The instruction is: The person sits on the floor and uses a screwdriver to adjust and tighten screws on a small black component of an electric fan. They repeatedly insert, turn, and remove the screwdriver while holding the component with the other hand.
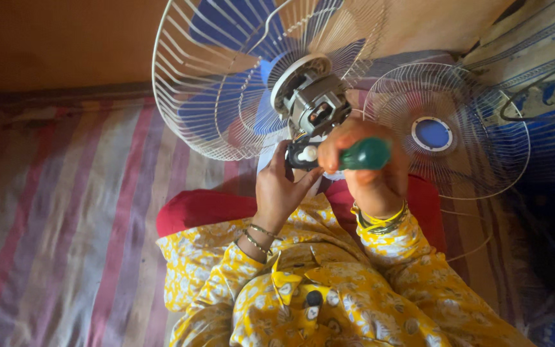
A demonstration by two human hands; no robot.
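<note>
Right grip point(370, 168) clenched on one green screwdriver point(366, 154), left grip point(281, 189) grasping one fan motor point(313, 106), two wire guards point(226, 77).

One head-worn camera looks steeply down, close over the person's lap, facing the striped mat point(65, 212) ahead.

My left hand point(279, 187) is cupped, fingers up, gripping loosely. Right hand point(369, 168) is fisted tight, wrist bent, both arms reaching forward together.
</note>
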